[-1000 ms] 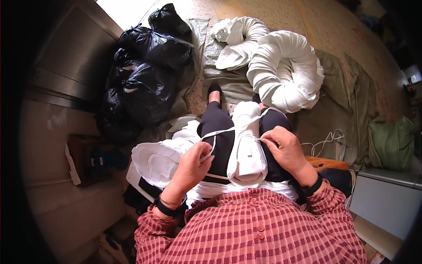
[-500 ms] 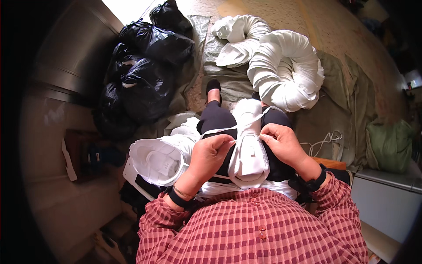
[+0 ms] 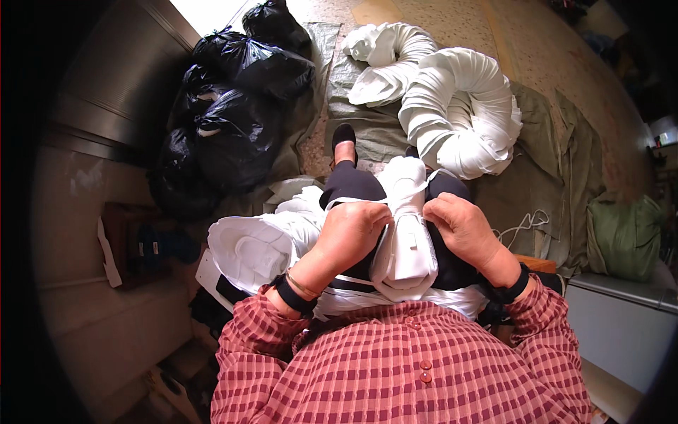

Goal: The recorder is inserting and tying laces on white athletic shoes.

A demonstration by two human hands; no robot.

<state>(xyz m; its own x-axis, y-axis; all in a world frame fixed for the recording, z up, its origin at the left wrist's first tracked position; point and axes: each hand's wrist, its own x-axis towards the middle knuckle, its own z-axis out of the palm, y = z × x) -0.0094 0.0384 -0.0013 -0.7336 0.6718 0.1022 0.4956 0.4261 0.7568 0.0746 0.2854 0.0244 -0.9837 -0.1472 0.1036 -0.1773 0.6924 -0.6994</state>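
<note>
A long bundle of white, nested, fabric-like pieces [image 3: 404, 258] lies lengthwise on my lap, narrow at its middle. On the left side of that narrow part my left hand [image 3: 360, 222] is closed in a pinch. Opposite it, my right hand [image 3: 455, 219] pinches in the same way, close against the bundle. A thin white strip [image 3: 346, 201] crosses my left thigh to the left fingers and another stretch of strip shows beyond the bundle. The fingertips hold the strip at the bundle's sides, though its ends are mostly hidden.
Beside my left forearm lies another white nested stack [image 3: 247, 254]. Thick curled rolls of white pieces [image 3: 459, 113] rest on a green-grey sheet [image 3: 537, 184] ahead. Black plastic bags [image 3: 240, 134] are piled at the far left. A green sack [image 3: 625, 233] sits at the right.
Both hands have moved slightly away from me along the bundle, and my left hand has turned over, its back now more visible. The bundle stays on my lap.
</note>
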